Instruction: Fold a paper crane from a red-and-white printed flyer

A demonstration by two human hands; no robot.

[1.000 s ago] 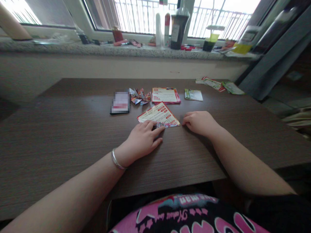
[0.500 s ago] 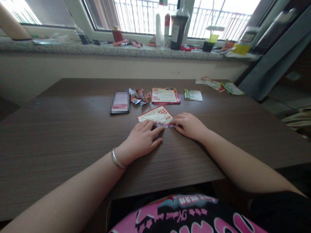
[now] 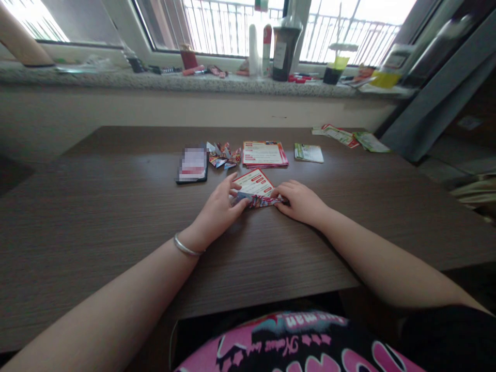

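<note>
A printed sheet of paper [image 3: 253, 182] with red borders and text lies on the table in front of me, its near edge folded over into a strip that shows a coloured pattern. At the left end of that strip is my left hand [image 3: 217, 207], thumb on the fold and fingers curved round the sheet's left side. My right hand [image 3: 302, 200] pinches the right end of the fold between thumb and fingers. Part of the sheet's left corner is hidden behind my left fingers.
Beyond the sheet stand a stack of printed sheets [image 3: 265, 154], a bunch of folded paper pieces [image 3: 225, 156], a blurred-out phone-like item [image 3: 192, 164] and small green-edged papers [image 3: 309, 152]. More papers [image 3: 341, 135] lie at the far right. Bottles line the windowsill [image 3: 232, 87].
My left hand has slid left along the fold to the sheet's left end, and its fingers have lifted and spread. More of the patterned strip shows. My right hand stays at its end.
</note>
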